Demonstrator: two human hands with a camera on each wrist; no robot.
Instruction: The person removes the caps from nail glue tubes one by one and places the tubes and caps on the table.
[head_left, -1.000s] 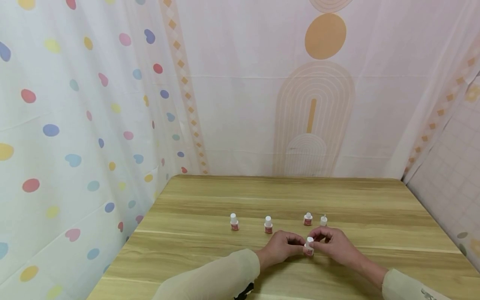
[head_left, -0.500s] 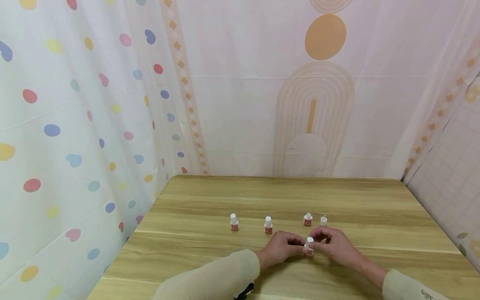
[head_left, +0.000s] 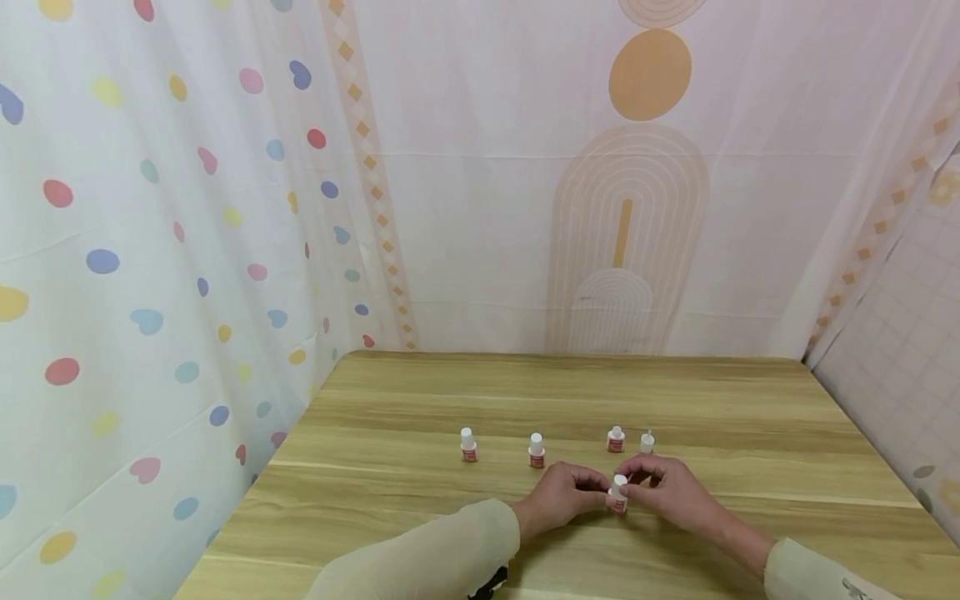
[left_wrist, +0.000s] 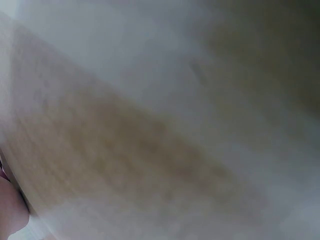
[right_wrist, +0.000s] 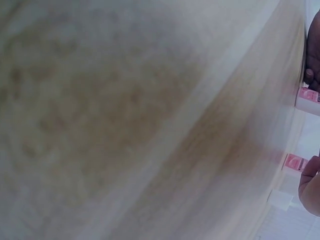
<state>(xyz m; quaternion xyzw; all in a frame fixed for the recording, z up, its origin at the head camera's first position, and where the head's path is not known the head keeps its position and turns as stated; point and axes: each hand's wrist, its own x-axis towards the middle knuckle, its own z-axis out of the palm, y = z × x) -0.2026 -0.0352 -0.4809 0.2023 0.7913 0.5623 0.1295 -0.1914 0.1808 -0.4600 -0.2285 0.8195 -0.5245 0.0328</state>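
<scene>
A pale wooden table [head_left: 450,379] with long grain streaks fills the lower part of the head view, its back corners rounded. Around it hang cloths: a white curtain with coloured dots [head_left: 150,333] on the left, a pinkish-white curtain [head_left: 480,250] behind with an orange circle above nested arches, and a pale checked cloth [head_left: 892,342] on the right. Both wrist views show mostly blurred wood.

Right of the table's middle, toward the person, a small white bottle [head_left: 618,503] with a red label is upright between two hands. The left hand [head_left: 564,497] pinches its body; the right hand [head_left: 671,493] has thumb and fingers closed about its white cap [head_left: 620,481]. I cannot tell whether its base touches the wood. Farther back stand two capped bottles, the left one [head_left: 468,446] and the middle one [head_left: 536,452], then a short-topped bottle [head_left: 616,440] beside a white spiked piece [head_left: 647,443].
</scene>
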